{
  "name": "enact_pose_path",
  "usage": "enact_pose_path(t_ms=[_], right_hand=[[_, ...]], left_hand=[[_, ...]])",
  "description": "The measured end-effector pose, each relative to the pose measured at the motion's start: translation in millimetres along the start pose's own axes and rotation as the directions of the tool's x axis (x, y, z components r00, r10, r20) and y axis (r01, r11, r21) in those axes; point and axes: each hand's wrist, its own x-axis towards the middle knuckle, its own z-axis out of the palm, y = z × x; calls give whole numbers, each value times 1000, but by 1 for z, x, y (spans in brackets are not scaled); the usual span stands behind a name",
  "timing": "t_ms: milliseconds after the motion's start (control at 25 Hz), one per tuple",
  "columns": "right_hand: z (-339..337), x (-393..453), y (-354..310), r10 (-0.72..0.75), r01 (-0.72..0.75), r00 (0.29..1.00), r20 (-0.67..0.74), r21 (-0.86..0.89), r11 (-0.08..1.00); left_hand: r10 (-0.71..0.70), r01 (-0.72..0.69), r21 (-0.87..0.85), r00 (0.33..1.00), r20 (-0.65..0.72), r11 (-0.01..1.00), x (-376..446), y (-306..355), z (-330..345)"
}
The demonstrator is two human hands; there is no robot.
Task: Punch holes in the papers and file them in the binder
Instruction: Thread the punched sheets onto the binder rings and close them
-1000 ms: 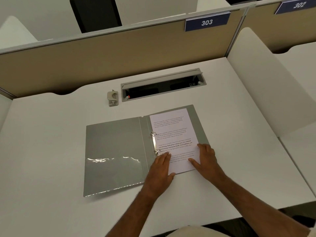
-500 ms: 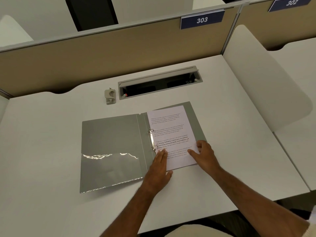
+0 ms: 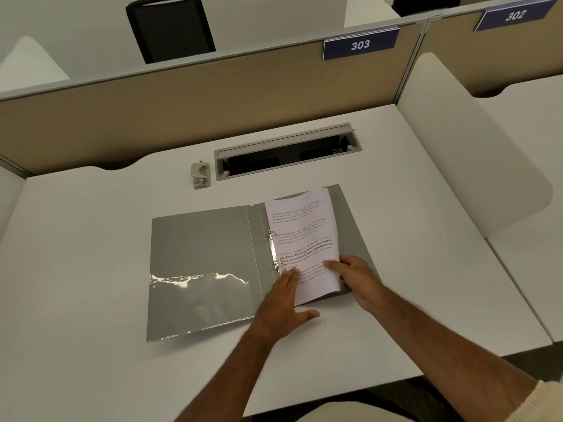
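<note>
Grey binder (image 3: 201,269) lying open flat on white bench (image 3: 91,239), rings (image 3: 273,248) at centre spine. Printed papers (image 3: 301,236) threaded on rings, resting on binder's right half; right edge of sheets lifted & curling up off cover. Left hand (image 3: 281,303) flat, fingers straight & together, pressing papers' lower-left corner just below lower ring, thumb spread out to the right on bench. Right hand (image 3: 356,277) at papers' lower-right edge, fingers on top of sheet, thumb hidden under the raised edge, so apparently pinching papers. Clear glossy pocket (image 3: 199,295) on inside of left cover, catching light. Small beige punch (image 3: 200,175) on bench behind binder, well apart from it, just left of open cable tray (image 3: 288,152) set into bench. Beige partition (image 3: 182,95) at back w/ blue sign "303" (image 3: 360,44); 2nd sign "302" (image 3: 515,15) top right. Black chair (image 3: 170,27) beyond partition. White side divider (image 3: 463,147) at right.
</note>
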Motion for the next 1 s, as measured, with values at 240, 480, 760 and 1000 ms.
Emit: enact_pose_path(t_ms=[240, 480, 760, 1000], right_hand=[[4, -22, -21, -256, 198, 961, -102, -392, 898], [16, -29, -32, -389, 312, 921, 29, -652, 691], [37, -29, -19, -434, 470, 865, 253, -712, 522], [51, -33, -14, -405, 466, 871, 278, -730, 500]], left_hand=[[-110, 102, -150, 993, -47, 983, -2, 18, -13], [-263, 215, -384, 962, -77, 898, 4, 40, -34], [-370, 176, -839, 929, -32, 515, 22, 52, -63], [-487, 205, -855, 871, -62, 476, 23, 38, -72]])
